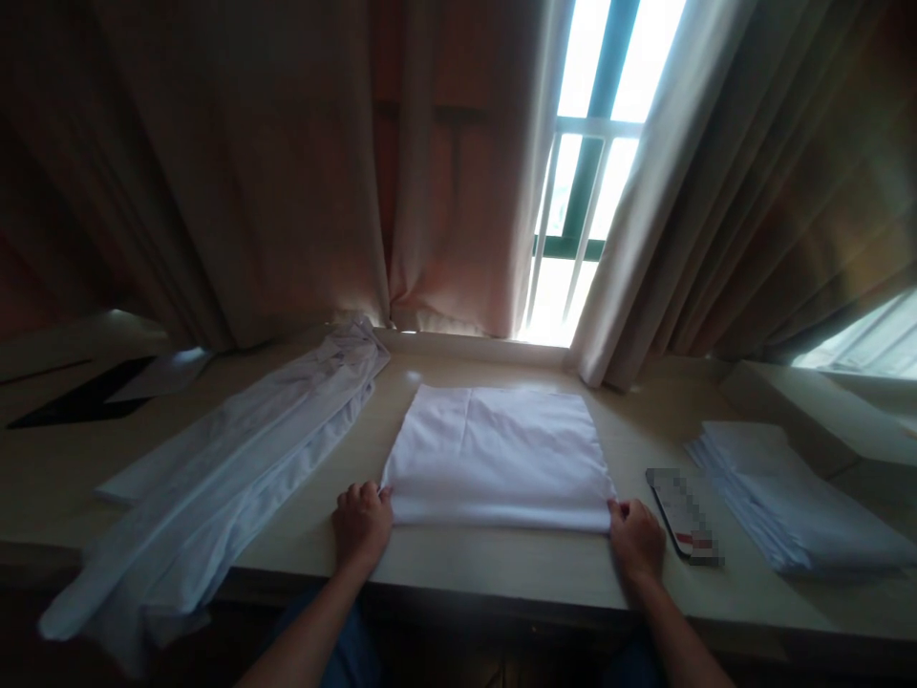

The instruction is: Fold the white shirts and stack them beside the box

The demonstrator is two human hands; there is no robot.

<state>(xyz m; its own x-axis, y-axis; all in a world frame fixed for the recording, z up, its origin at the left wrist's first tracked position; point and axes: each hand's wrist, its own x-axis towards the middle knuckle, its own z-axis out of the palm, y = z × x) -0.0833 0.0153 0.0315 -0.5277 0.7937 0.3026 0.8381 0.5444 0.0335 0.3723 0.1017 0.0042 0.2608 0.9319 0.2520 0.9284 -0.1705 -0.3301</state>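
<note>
A white cloth (494, 459) lies flat on the pale table, folded into a rough rectangle with light creases. Its near edge is a straight fold. My left hand (363, 524) pinches the near left corner, thumb against the fabric and fingers curled. At the near right corner, my right hand (636, 540) has its fingers closed on the same cloth.
Long loose white fabric (244, 459) runs along the left and hangs over the table's front edge. A phone (680, 516) lies right of my right hand, beside a stack of folded white cloths (795, 497). Curtains (458, 191) hang behind the table (487, 569).
</note>
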